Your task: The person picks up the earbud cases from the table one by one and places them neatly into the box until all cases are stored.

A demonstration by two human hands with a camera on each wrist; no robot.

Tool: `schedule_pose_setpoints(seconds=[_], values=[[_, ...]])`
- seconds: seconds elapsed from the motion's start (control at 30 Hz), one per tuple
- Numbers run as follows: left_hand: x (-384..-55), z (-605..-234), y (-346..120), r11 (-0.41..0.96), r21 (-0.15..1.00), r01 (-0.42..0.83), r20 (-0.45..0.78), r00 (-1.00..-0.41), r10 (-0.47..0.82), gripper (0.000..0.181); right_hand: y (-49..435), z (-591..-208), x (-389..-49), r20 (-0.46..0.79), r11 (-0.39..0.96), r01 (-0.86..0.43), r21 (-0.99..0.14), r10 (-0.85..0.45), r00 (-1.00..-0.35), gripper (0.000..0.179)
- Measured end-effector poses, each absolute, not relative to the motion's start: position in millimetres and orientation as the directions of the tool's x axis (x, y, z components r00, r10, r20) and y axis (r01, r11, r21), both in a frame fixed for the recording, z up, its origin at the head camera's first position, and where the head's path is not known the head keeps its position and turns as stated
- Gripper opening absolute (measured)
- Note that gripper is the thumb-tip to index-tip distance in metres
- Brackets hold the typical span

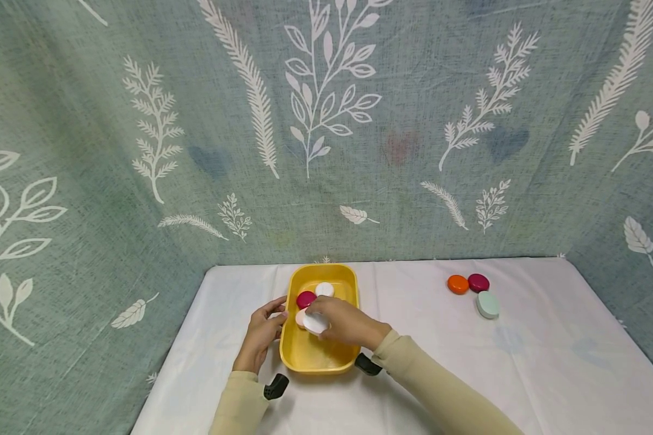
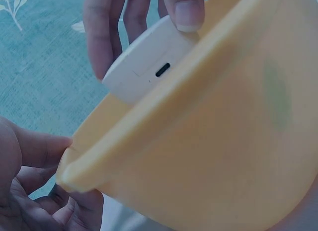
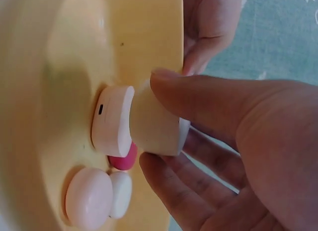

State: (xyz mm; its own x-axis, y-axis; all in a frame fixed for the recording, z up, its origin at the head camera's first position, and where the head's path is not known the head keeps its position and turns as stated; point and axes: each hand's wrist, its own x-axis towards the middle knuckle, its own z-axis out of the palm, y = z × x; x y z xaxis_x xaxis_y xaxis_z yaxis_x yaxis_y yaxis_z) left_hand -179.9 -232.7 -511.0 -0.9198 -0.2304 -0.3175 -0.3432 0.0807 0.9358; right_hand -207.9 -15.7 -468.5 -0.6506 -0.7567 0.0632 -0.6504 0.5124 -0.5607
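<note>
My right hand (image 1: 348,319) holds a white earbud case (image 1: 315,324) between thumb and fingers, over the yellow tub (image 1: 321,365). A small dark port shows on that white case (image 2: 161,69) in the left wrist view. On the tub's left side my left hand (image 1: 262,336) pinches the rim, thumb above and fingers curled below. Inside the tub, a pale peach case (image 3: 113,122) with a dark port sits beside the held one. A magenta rounded case (image 1: 306,299) and a white rounded case (image 1: 324,290) lie farther back in it.
At the table's right stand an orange case (image 1: 458,284), a dark magenta case (image 1: 478,282) and a mint-green case (image 1: 488,305), grouped together. A white cloth covers the table (image 1: 413,350). Leaf-patterned green fabric (image 1: 359,151) hangs behind it and at both sides.
</note>
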Motion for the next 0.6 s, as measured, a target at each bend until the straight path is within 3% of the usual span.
schedule_pose_setpoints(seconds=[0.6], values=[[-180.6, -511.8, -233.6, 0.09, 0.932, -0.35, -0.321, -0.916, -0.24, 0.042, -26.6, -477.2, -205.1, -0.019, 0.467, -0.717, -0.518, -0.844, -0.536, 0.051]])
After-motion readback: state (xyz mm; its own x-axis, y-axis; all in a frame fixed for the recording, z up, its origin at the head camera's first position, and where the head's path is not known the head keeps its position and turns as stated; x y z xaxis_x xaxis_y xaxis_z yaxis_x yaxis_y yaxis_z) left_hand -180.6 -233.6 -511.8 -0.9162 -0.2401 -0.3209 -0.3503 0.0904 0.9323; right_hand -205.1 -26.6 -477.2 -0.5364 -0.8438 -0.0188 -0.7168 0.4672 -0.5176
